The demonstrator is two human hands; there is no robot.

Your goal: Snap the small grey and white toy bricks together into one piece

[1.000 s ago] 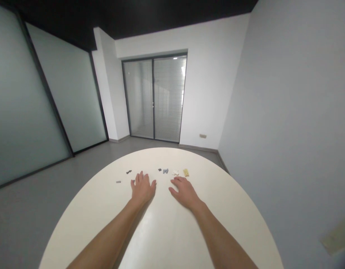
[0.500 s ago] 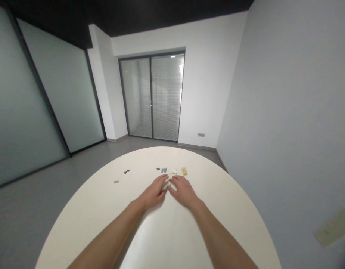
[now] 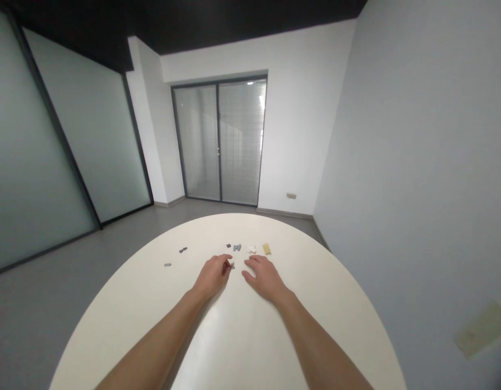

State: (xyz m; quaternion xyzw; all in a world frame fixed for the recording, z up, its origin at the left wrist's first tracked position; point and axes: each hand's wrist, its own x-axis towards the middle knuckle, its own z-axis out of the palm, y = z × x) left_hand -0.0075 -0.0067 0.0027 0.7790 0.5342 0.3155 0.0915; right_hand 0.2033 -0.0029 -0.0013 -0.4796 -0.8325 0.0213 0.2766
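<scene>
Over the middle of the round white table, my left hand (image 3: 213,275) is closed in a pinch on a small grey piece (image 3: 233,266) that pokes out past its fingertips. To its right is my right hand (image 3: 265,276), fingers apart and holding nothing. Just beyond its fingertips lie some small white pieces (image 3: 251,249). A yellow piece (image 3: 267,249) rests to the right of these, blue-grey pieces (image 3: 237,247) to the left, and a small dark piece (image 3: 228,246) beside the blue-grey ones. All are too small to make out their exact kind.
Farther left on the white table (image 3: 153,314) lie a few small dark pieces (image 3: 182,249) and a light grey piece (image 3: 168,265). The table's curved edge faces a glass door (image 3: 220,146), with a grey-white wall (image 3: 417,135) on the right.
My left hand has moved left, away from my right hand, and a small grey piece now shows at its fingertips. My right hand has stayed nearly in place.
</scene>
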